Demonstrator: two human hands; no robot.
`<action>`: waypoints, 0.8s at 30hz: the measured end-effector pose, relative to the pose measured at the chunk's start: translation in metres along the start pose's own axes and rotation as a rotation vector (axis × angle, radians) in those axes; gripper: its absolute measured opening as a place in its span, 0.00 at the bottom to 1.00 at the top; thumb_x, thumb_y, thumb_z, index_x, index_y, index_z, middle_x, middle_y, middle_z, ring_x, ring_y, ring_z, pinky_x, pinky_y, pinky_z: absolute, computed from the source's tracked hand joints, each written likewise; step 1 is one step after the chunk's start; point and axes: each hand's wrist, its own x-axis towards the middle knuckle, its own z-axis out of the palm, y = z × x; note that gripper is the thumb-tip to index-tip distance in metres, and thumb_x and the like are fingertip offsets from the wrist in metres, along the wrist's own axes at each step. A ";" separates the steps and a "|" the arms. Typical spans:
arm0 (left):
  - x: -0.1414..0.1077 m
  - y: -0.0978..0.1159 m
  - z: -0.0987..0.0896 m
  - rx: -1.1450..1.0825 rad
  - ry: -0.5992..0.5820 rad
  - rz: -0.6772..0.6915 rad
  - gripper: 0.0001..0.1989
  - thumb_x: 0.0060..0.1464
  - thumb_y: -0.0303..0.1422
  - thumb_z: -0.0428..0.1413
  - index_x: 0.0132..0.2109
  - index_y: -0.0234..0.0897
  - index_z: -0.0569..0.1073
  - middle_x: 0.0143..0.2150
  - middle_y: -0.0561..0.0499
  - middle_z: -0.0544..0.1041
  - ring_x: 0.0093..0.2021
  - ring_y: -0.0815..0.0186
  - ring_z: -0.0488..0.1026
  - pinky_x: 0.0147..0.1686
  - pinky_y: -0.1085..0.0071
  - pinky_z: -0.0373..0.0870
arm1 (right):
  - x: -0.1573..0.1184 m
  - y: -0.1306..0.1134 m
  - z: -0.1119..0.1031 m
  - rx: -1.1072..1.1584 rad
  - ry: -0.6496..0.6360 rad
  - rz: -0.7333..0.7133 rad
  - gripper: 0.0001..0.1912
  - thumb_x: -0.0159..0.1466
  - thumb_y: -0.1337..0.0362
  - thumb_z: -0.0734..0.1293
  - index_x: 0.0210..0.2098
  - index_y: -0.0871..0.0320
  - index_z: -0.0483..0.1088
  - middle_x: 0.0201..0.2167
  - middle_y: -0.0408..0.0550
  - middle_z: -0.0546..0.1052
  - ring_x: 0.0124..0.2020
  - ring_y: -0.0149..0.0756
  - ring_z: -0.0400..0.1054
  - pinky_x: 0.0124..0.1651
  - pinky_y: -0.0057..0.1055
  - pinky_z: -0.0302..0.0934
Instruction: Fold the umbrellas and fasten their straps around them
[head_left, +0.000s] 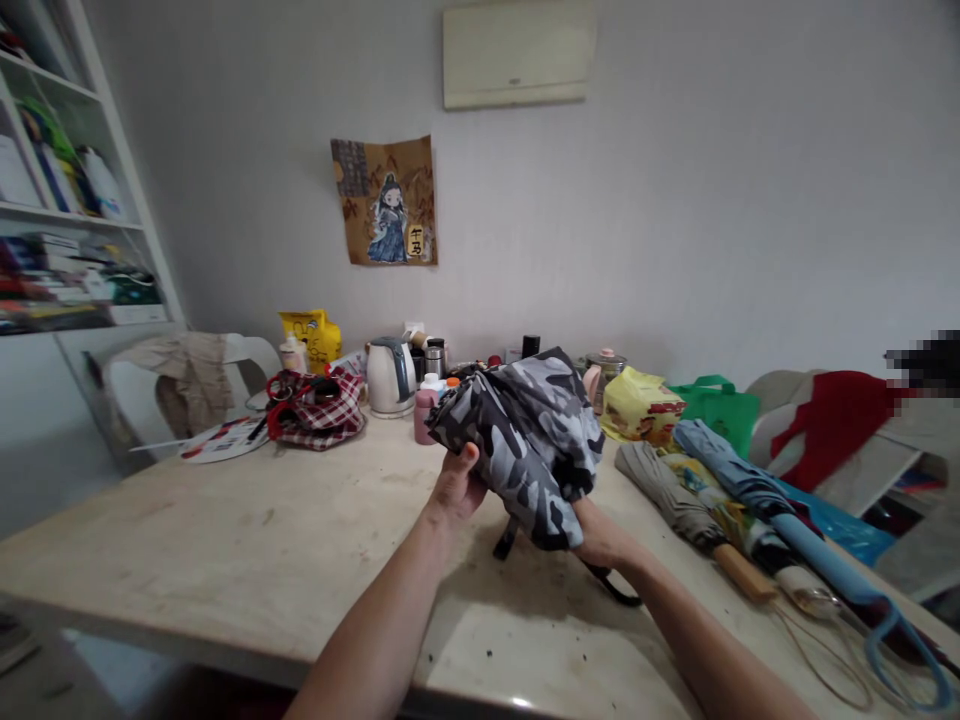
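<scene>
A folding umbrella (525,430) with grey, black and white camouflage cloth is held above the table, its fabric loosely bunched. My left hand (456,485) is closed on its left side, with the thumb lying over the cloth. Around the lower right end wraps my right hand (600,535), its fingers mostly hidden behind the fabric. A short black strap (506,540) and a dark wrist loop (619,588) hang beneath. Folded umbrellas lie at the right: a grey-beige one (667,495) with a wooden handle, a patterned one and a light blue one (772,505).
The pale table (247,540) carries a red plaid bag (319,410), a white kettle (390,375), a pink bottle (424,412), a yellow package (637,405) and a green bag (716,410). Chairs stand at both sides. Shelves (67,210) rise at the left.
</scene>
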 end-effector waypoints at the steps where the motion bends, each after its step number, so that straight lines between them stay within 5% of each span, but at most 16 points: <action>1: -0.001 0.000 0.000 0.018 -0.009 -0.006 0.44 0.25 0.54 0.71 0.52 0.43 0.73 0.46 0.46 0.80 0.56 0.50 0.71 0.53 0.55 0.69 | 0.000 0.001 0.000 0.107 -0.111 -0.001 0.03 0.47 0.64 0.66 0.22 0.57 0.68 0.24 0.47 0.75 0.32 0.41 0.71 0.38 0.35 0.68; 3: -0.004 0.001 0.000 0.059 -0.046 -0.017 0.44 0.25 0.54 0.70 0.52 0.43 0.72 0.45 0.46 0.80 0.55 0.50 0.72 0.51 0.56 0.70 | -0.001 0.005 0.001 0.330 -0.304 0.003 0.06 0.45 0.63 0.67 0.20 0.58 0.65 0.19 0.43 0.71 0.23 0.34 0.66 0.29 0.31 0.65; 8: -0.010 -0.002 -0.003 0.118 -0.134 -0.101 0.44 0.21 0.60 0.68 0.46 0.40 0.74 0.38 0.44 0.81 0.50 0.44 0.74 0.46 0.51 0.72 | 0.001 0.016 0.007 0.534 -0.403 0.025 0.15 0.43 0.59 0.75 0.19 0.60 0.66 0.16 0.41 0.69 0.19 0.28 0.62 0.23 0.26 0.59; 15: -0.012 -0.015 -0.027 0.205 -0.036 -0.063 0.36 0.13 0.63 0.66 0.28 0.41 0.76 0.26 0.47 0.79 0.39 0.46 0.78 0.38 0.53 0.75 | -0.002 0.022 0.031 0.809 -0.750 0.137 0.26 0.28 0.53 0.81 0.19 0.62 0.69 0.15 0.40 0.71 0.15 0.27 0.64 0.19 0.24 0.61; 20: -0.015 -0.016 -0.027 0.240 -0.072 -0.056 0.37 0.15 0.66 0.64 0.28 0.40 0.77 0.25 0.46 0.78 0.41 0.45 0.77 0.37 0.54 0.75 | -0.003 0.017 0.040 0.958 -0.954 0.108 0.25 0.30 0.53 0.82 0.18 0.62 0.69 0.12 0.39 0.70 0.12 0.25 0.62 0.18 0.22 0.60; 24: -0.017 -0.016 -0.028 0.213 -0.107 -0.125 0.40 0.21 0.68 0.61 0.33 0.39 0.78 0.27 0.44 0.80 0.43 0.43 0.78 0.39 0.53 0.75 | -0.006 0.013 0.043 1.028 -0.979 0.087 0.27 0.32 0.47 0.79 0.16 0.61 0.68 0.09 0.38 0.66 0.10 0.24 0.57 0.15 0.21 0.53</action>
